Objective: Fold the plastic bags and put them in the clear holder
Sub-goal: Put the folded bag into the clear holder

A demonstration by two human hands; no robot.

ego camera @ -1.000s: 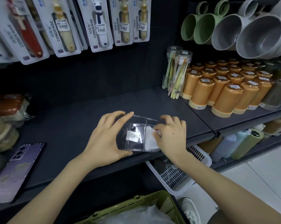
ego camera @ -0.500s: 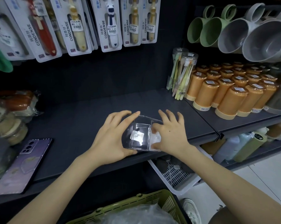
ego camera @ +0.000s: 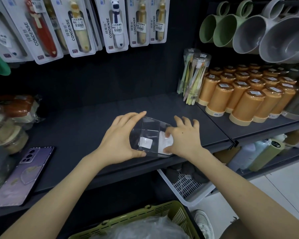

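Note:
The clear holder lies on the dark shelf near its front edge, with a white label on its side. My left hand grips the holder from the left, thumb at the front and fingers over the top. A folded white plastic bag sits in the holder's right end. My right hand pinches that bag between thumb and forefinger, its other fingers spread out. More crumpled clear plastic bags lie in the green basket at the bottom.
A phone lies at the shelf's left. Wrapped goods stand far left. Orange cups and toothbrush tubes fill the right shelf. Toothbrush packs hang behind, mugs upper right. A white basket sits below.
My right hand's fingers have spread from curled to splayed while still at the bag in the holder's right end. My left hand keeps its grip on the holder.

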